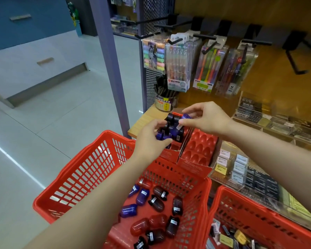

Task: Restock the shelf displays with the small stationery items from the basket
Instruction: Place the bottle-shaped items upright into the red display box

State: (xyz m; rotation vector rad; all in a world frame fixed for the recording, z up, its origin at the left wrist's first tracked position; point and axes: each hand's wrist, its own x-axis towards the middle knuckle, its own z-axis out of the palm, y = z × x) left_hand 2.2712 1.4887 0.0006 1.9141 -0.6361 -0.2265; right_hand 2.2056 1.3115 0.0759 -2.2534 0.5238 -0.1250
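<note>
Standing below both hands are two red baskets; the bigger basket (90,177) holds about fourteen small capsule-shaped sharpeners (158,211), purple, red and black, lying every which way. The second basket (269,218) sits under the right arm. Two red display boxes stand by the hands: the left box (174,148) is partly filled, the right box (199,150) shows bare cups. The left hand (151,139) grips a purple sharpener (162,136) lying sideways. The right hand (207,117) pinches another purple one (186,116), also sideways.

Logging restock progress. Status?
Left hand and right hand each hold a purple sharpener over display box. More in basket. Nothing blocking.
</note>
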